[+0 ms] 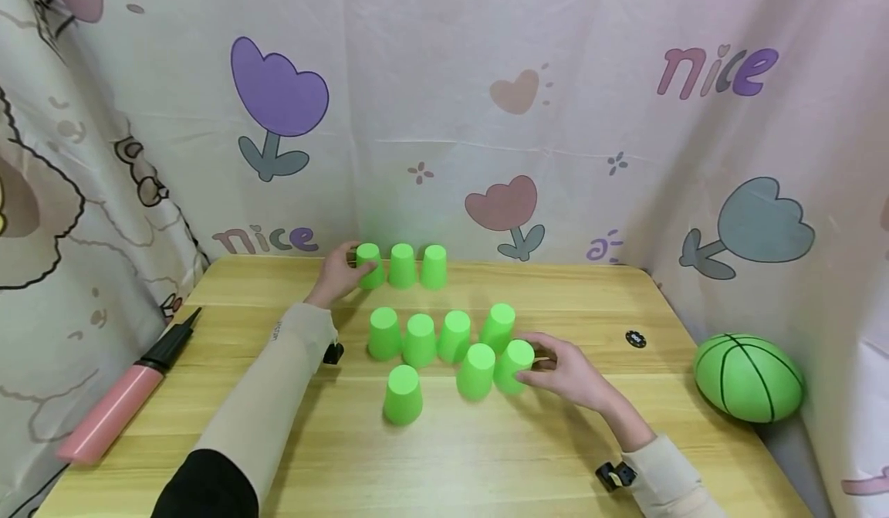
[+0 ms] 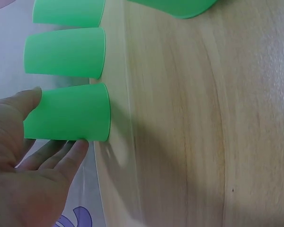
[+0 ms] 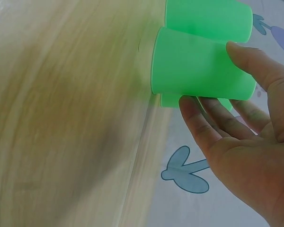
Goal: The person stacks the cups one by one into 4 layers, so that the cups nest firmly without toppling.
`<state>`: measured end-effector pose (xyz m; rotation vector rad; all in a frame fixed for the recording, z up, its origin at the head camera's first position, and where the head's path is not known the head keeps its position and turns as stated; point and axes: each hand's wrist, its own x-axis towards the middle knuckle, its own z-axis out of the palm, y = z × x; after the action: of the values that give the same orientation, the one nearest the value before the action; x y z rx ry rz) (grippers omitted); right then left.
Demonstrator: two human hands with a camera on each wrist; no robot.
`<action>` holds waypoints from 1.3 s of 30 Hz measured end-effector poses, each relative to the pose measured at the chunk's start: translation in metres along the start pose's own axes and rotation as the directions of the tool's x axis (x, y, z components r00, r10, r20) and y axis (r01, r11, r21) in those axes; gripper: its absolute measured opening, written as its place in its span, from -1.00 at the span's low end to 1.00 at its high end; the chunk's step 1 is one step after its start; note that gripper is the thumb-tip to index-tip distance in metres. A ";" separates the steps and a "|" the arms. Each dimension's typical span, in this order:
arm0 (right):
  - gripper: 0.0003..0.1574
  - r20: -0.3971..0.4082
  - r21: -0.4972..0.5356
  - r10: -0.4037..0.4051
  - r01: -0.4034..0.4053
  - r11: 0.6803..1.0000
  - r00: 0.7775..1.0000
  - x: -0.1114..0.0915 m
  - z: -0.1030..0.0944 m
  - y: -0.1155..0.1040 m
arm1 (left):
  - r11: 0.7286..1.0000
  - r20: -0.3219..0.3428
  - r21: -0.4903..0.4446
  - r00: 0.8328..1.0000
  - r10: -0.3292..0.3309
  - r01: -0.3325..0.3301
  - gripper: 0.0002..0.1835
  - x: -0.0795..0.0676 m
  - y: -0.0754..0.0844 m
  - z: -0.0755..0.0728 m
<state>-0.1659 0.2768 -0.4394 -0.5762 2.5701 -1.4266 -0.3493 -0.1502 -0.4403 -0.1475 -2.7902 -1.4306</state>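
Observation:
At the left end of a back row of three upside-down green cups, my left hand holds the end cup, thumb on one side and fingers on the other. The left wrist view shows that cup standing beside two more. Nearer me, my right hand grips the rightmost cup between thumb and fingers. Another cup stands right beside it on the left. In the right wrist view, the held cup partly hides cups behind it.
Several more inverted cups stand mid-table, and a single cup sits closer to me. A pink hand pump lies along the left edge. On the right are a black chip and a green ball. A printed curtain hangs behind the table.

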 end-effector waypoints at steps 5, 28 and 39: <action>-0.22 -0.012 -0.019 0.005 -0.005 1.000 1.000 0.000 0.001 -0.003 | 1.000 0.009 -0.004 1.000 -0.001 0.002 -0.08 -0.002 -0.001 -0.006; -0.23 -0.126 -0.058 -0.040 0.033 0.998 0.991 0.042 -0.058 -0.076 | 0.992 0.022 0.051 0.993 0.114 -0.115 -0.14 -0.078 0.011 -0.034; -0.23 -0.143 -0.113 -0.030 0.013 0.994 0.989 0.107 -0.056 -0.071 | 0.976 0.116 -0.058 0.970 0.213 -0.208 -0.23 -0.111 0.015 -0.019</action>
<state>-0.2627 0.2449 -0.3435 -0.5356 2.7795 -1.3866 -0.2382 -0.1658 -0.4220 -0.5319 -2.7328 -1.4794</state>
